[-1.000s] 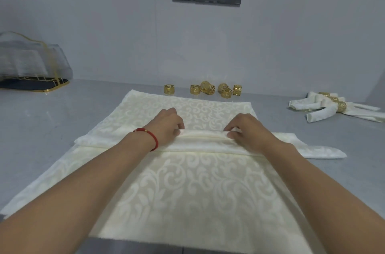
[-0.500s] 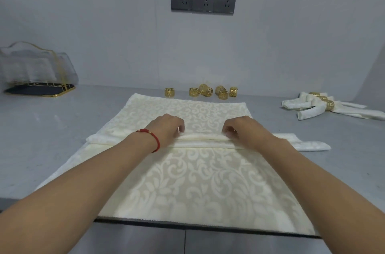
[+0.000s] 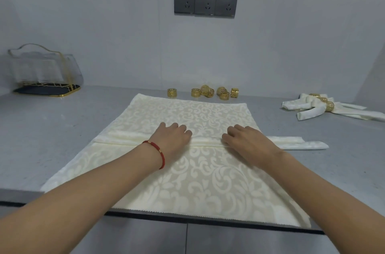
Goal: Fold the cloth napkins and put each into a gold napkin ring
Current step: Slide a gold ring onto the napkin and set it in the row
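Folding is under way: the left hand and right hand, fingers curled, pinch a pleat ridge across the cream damask napkin beneath them; next, probably another pleat; loose gold rings wait beyond the fingertips.

Grey countertop, matt and faintly speckled, spanning the full width of the view; near edge finished with a dark strip, grey cabinet fronts below it, split by a vertical seam. Plain pale wall along the far side of the counter. Mounted on the wall, centre: three dark grey power sockets in a row, touching edge to edge. Far left on the counter, against the wall: clear holder with a wavy gold-edged rim and gold wire frame, standing on a dark base edged in gold; pale folded contents inside, too blurred to identify.
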`<action>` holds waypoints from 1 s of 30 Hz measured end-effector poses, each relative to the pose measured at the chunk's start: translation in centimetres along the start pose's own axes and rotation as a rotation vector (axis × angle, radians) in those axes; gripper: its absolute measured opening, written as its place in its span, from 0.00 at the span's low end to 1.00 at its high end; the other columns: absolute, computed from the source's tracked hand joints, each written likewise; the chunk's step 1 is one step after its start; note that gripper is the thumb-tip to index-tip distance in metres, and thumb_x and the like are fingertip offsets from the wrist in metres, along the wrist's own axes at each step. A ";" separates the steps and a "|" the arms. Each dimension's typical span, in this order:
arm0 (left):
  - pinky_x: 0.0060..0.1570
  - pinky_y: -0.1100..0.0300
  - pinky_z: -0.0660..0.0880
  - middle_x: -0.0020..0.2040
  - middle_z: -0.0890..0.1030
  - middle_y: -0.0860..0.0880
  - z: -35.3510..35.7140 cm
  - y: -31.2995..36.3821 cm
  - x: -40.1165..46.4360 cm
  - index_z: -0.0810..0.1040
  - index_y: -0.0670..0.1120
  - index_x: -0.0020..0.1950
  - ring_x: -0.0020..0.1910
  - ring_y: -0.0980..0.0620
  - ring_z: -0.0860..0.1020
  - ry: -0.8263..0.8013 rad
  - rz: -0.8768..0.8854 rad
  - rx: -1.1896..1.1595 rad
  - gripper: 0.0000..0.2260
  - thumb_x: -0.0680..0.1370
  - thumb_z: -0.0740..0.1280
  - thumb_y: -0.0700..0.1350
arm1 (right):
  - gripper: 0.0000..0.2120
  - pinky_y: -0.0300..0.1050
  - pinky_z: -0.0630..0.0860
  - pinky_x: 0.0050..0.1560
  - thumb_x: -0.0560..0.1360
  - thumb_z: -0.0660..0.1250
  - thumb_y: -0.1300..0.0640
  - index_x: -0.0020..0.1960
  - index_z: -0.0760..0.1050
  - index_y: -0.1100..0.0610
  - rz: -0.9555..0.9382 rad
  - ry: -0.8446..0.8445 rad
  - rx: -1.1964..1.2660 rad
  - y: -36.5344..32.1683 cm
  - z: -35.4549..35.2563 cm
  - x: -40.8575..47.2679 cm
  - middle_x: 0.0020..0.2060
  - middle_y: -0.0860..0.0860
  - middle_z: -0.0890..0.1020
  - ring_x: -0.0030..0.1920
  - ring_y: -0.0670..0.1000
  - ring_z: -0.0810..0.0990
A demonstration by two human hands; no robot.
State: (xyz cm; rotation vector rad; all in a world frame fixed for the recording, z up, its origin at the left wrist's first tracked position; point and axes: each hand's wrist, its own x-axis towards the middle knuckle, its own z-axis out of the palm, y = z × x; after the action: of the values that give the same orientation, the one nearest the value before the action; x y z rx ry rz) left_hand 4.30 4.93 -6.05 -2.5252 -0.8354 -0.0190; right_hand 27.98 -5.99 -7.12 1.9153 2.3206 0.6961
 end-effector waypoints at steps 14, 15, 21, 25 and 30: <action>0.50 0.50 0.72 0.57 0.69 0.49 0.5 2.3 -3.8 0.71 0.51 0.66 0.56 0.47 0.69 0.065 -0.190 -0.331 0.16 0.85 0.49 0.53 | 0.31 0.61 0.56 0.77 0.82 0.48 0.33 0.79 0.62 0.49 0.502 -0.182 0.454 -4.8 -1.2 6.3 0.79 0.54 0.62 0.79 0.57 0.58; 0.50 0.50 0.72 0.53 0.70 0.50 0.2 2.1 -3.6 0.74 0.51 0.61 0.54 0.47 0.70 0.072 -0.201 -0.358 0.15 0.85 0.50 0.53 | 0.34 0.64 0.46 0.80 0.82 0.44 0.32 0.82 0.54 0.48 0.512 -0.252 0.441 -5.5 -0.2 6.4 0.82 0.54 0.53 0.82 0.57 0.48; 0.48 0.54 0.73 0.39 0.81 0.53 -0.4 0.0 -0.4 0.83 0.50 0.42 0.42 0.50 0.79 0.079 -0.404 -0.584 0.12 0.79 0.64 0.53 | 0.40 0.64 0.32 0.78 0.79 0.39 0.28 0.84 0.44 0.50 0.578 -0.321 0.581 -5.0 1.0 6.2 0.83 0.53 0.43 0.82 0.55 0.34; 0.49 0.54 0.77 0.44 0.81 0.53 -0.9 -0.5 0.7 0.83 0.48 0.44 0.45 0.51 0.80 -0.065 -0.400 -0.697 0.08 0.75 0.71 0.52 | 0.45 0.64 0.31 0.78 0.77 0.45 0.25 0.84 0.44 0.51 0.564 -0.371 0.626 -4.6 0.6 6.3 0.83 0.53 0.44 0.81 0.54 0.33; 0.60 0.48 0.70 0.51 0.79 0.50 -2.2 -1.0 2.7 0.76 0.50 0.45 0.51 0.48 0.74 -0.358 -0.291 -0.487 0.10 0.78 0.65 0.56 | 0.49 0.65 0.32 0.78 0.74 0.49 0.22 0.84 0.46 0.51 0.545 -0.368 0.578 -4.7 1.0 6.4 0.83 0.54 0.45 0.82 0.55 0.34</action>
State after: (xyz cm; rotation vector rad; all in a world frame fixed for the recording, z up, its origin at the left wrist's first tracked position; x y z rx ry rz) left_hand 6.25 6.20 -3.26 -2.8725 -1.4917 0.1574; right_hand 22.51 -0.29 -8.22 2.6644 1.8989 -0.3620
